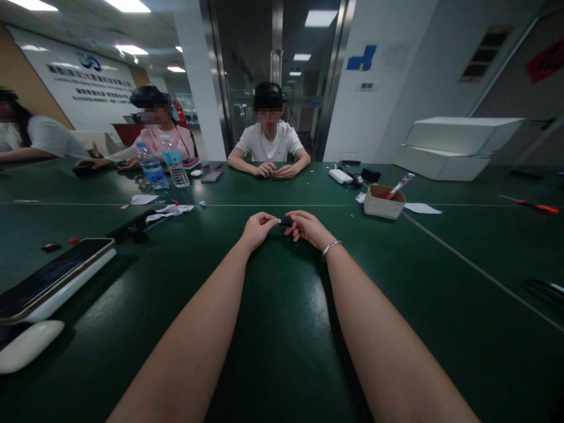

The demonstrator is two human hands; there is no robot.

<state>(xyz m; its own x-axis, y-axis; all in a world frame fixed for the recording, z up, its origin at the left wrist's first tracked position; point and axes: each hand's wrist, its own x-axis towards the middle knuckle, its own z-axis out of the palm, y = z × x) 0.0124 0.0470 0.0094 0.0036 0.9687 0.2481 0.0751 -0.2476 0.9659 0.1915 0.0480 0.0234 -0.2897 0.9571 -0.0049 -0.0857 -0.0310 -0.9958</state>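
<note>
Both my arms reach forward over the dark green table (282,305). Between my hands is a small black piece with a silvery end (285,222); it is too small to tell its kind. My left hand (257,231) pinches the silvery end between thumb and finger. At the black end, my right hand (312,228) grips with thumb and forefinger, its other fingers curled below. A silver bracelet (331,250) circles my right wrist. The piece is held just above the tabletop, and the fingertips partly cover it.
A phone (61,273) on a white box and a white mouse (33,346) lie at left. Water bottles (176,164) stand farther back. At right are a small carton (384,202), white boxes (458,147) and a screwdriver (535,205). A person (269,138) sits opposite; others sit at left.
</note>
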